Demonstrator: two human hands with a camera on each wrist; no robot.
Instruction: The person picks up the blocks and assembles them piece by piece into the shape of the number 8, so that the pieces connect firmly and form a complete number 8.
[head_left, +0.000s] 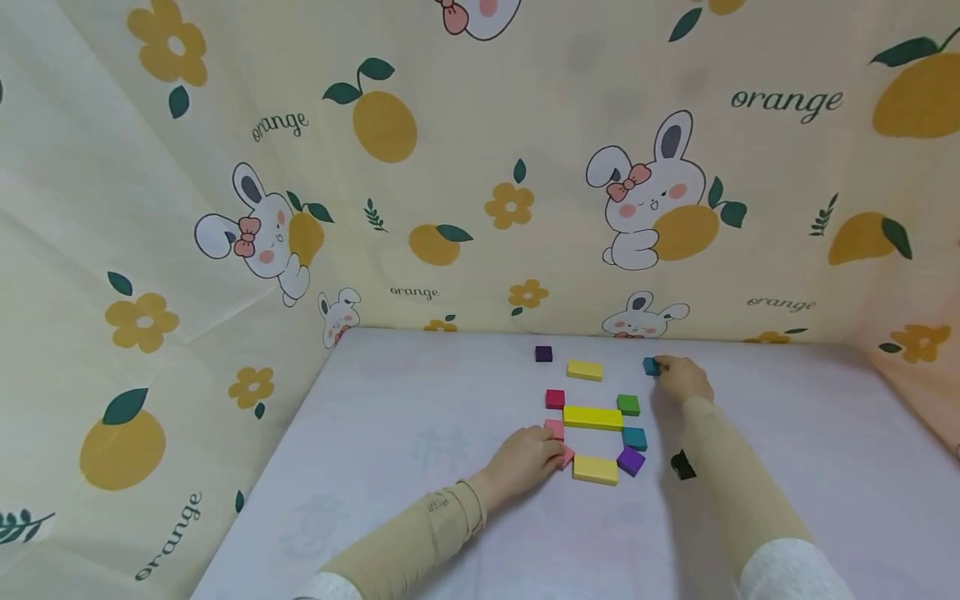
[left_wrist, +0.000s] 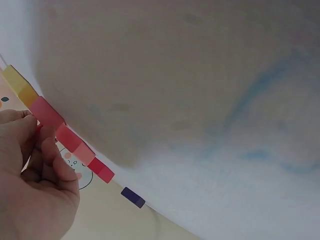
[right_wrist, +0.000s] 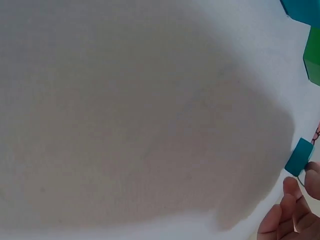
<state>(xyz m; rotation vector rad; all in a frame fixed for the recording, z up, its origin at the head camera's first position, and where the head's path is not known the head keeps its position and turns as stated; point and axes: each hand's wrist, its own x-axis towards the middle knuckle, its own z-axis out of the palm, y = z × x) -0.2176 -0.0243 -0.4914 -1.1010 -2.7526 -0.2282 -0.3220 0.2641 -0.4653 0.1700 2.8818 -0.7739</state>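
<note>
My left hand (head_left: 525, 460) is at the left side of a group of coloured blocks, its fingertips pinching the lower pink block (head_left: 567, 456). In the left wrist view, the curled fingers and thumb of that hand (left_wrist: 37, 175) meet at the pink block (left_wrist: 47, 112), beside another pink block (left_wrist: 75, 144). Farther back, my right hand (head_left: 684, 381) pinches a teal block (head_left: 651, 367) on its right side. The right wrist view has this teal block (right_wrist: 300, 157) at the fingertips, with part of the hand cut off by the frame.
A long yellow block (head_left: 592, 418) lies mid-group, between red (head_left: 555, 399) and green (head_left: 628, 405) blocks. Pale yellow blocks sit behind (head_left: 585, 370) and in front (head_left: 596, 470). Another teal block (head_left: 634, 439), a violet block (head_left: 631, 461) and a dark purple block (head_left: 543, 354) are nearby. A patterned cloth hangs behind.
</note>
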